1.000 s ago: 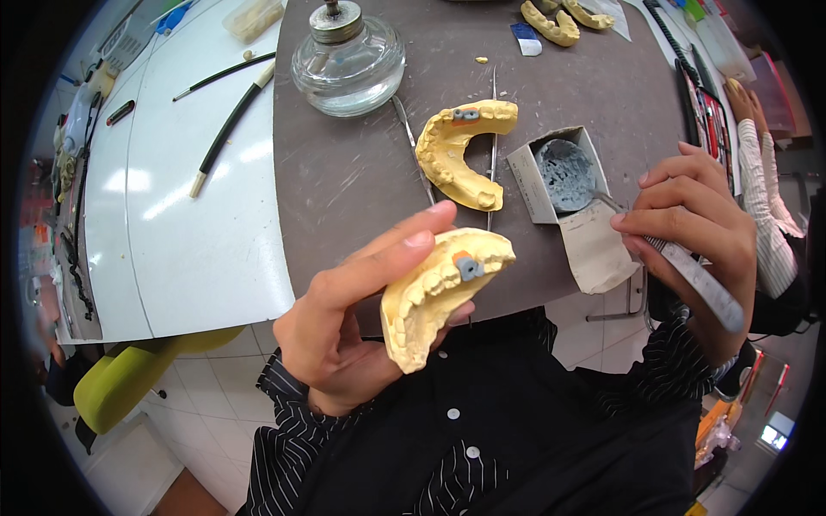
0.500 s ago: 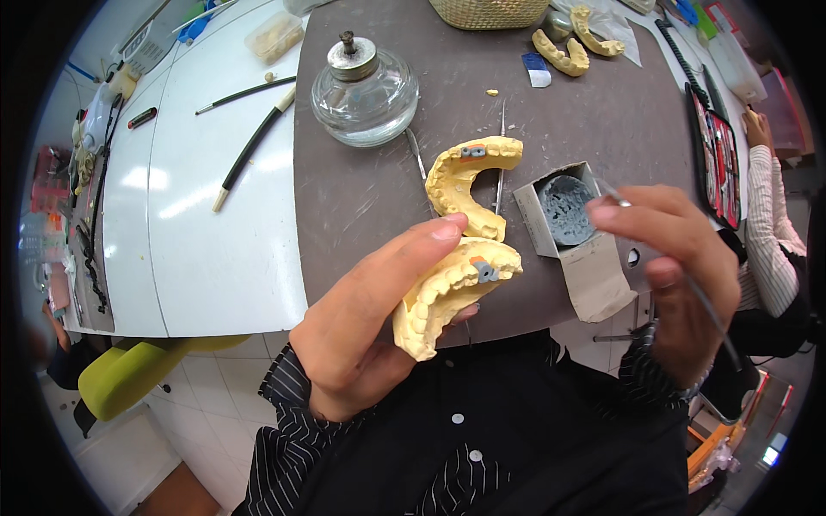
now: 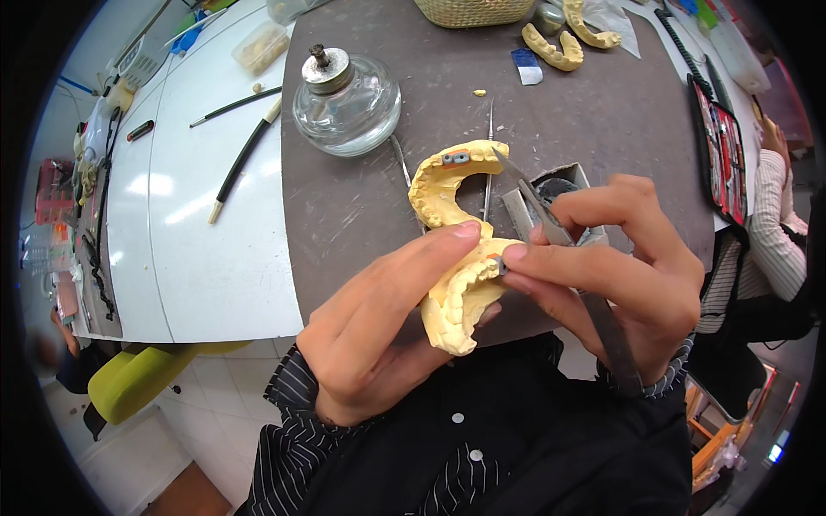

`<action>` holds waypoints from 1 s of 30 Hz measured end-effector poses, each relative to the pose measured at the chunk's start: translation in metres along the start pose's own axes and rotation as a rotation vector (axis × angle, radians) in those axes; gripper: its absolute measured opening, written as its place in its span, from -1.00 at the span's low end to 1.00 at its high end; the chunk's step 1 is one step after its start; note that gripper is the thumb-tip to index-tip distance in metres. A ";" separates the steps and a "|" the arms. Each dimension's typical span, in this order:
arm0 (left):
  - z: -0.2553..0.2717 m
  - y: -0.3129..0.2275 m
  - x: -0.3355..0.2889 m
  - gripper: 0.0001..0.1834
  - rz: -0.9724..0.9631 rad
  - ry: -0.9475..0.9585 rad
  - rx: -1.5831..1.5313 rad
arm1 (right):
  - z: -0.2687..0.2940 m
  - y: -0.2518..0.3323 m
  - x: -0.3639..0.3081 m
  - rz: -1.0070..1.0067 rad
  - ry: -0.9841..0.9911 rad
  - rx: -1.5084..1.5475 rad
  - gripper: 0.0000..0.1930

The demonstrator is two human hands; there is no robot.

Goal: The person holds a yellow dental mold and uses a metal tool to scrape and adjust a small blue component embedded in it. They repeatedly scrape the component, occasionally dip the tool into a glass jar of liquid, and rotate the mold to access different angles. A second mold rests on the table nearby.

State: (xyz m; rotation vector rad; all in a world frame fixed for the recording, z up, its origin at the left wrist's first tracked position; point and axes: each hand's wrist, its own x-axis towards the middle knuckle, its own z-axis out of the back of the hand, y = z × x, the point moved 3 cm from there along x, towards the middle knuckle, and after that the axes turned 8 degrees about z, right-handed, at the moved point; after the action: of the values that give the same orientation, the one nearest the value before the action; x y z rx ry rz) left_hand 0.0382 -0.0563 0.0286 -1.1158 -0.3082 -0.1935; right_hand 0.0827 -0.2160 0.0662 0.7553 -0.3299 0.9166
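My left hand (image 3: 370, 322) grips a yellow plaster dental cast (image 3: 456, 318), its thumb and fingers around the arch. A small grey block (image 3: 502, 268) with an orange edge sits on that cast's tooth row. My right hand (image 3: 641, 267) is closed, with thumb and fingertip against the grey block and a slim metal knife (image 3: 614, 344) lodged between its fingers, blade pointing up and away. Just beyond lies a second yellow cast (image 3: 428, 191) with grey, orange-edged pieces (image 3: 456, 158). Behind my right hand, an open carton (image 3: 516, 209) of dark grey wax is partly hidden.
A glass spirit lamp (image 3: 348, 107) stands at the far left of the brown mat. Thin metal instruments (image 3: 491, 120) lie by the second cast. More casts (image 3: 555, 53) and a woven basket (image 3: 473, 10) are at the back. A co-worker's sleeve (image 3: 779, 219) shows at right.
My right hand has moved left from beside the carton, bringing its fingertips to the grey block. Its metal tool has turned, the blade now pointing up and left. The held cast has shifted slightly right.
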 end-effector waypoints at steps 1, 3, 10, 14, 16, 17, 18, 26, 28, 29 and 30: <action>0.000 0.002 0.000 -0.49 0.021 0.010 -0.022 | 0.002 -0.001 0.000 -0.016 0.009 0.006 -0.70; 0.002 0.004 0.000 -0.49 0.088 0.039 -0.062 | 0.008 -0.002 0.003 -0.054 0.021 0.021 -0.74; 0.005 0.004 -0.002 -0.48 0.217 0.006 -0.193 | 0.030 -0.022 -0.019 -0.236 0.086 -0.210 -0.82; 0.012 0.006 -0.006 -0.45 0.061 0.019 -0.068 | 0.026 -0.019 -0.017 -0.253 0.130 -0.233 -0.78; 0.017 -0.005 -0.006 -0.40 -0.028 0.055 0.024 | 0.030 -0.007 -0.014 -0.266 0.035 -0.199 -0.76; 0.019 -0.010 -0.007 -0.37 -0.041 0.088 0.009 | 0.031 -0.004 -0.012 -0.267 -0.035 -0.171 -0.75; 0.022 -0.018 -0.008 -0.36 -0.046 0.095 0.008 | 0.036 -0.003 -0.012 -0.144 -0.085 -0.118 -0.71; 0.019 -0.007 -0.014 -0.28 0.060 0.054 -0.063 | 0.031 0.014 -0.028 -0.187 -0.220 0.216 -0.65; 0.017 -0.007 -0.017 -0.28 0.163 0.009 -0.182 | 0.022 0.011 -0.026 -0.129 -0.190 0.268 -0.64; 0.016 -0.006 -0.018 -0.28 0.214 -0.018 -0.243 | 0.016 0.010 -0.026 -0.112 -0.185 0.295 -0.63; 0.015 -0.001 -0.021 -0.29 0.238 -0.050 -0.305 | 0.010 0.008 -0.028 -0.089 -0.170 0.310 -0.61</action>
State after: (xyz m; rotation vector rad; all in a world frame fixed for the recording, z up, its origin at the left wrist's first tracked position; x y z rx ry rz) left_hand 0.0155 -0.0437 0.0283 -1.4497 -0.1908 -0.0004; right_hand 0.0605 -0.2367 0.0614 1.1292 -0.3039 0.8300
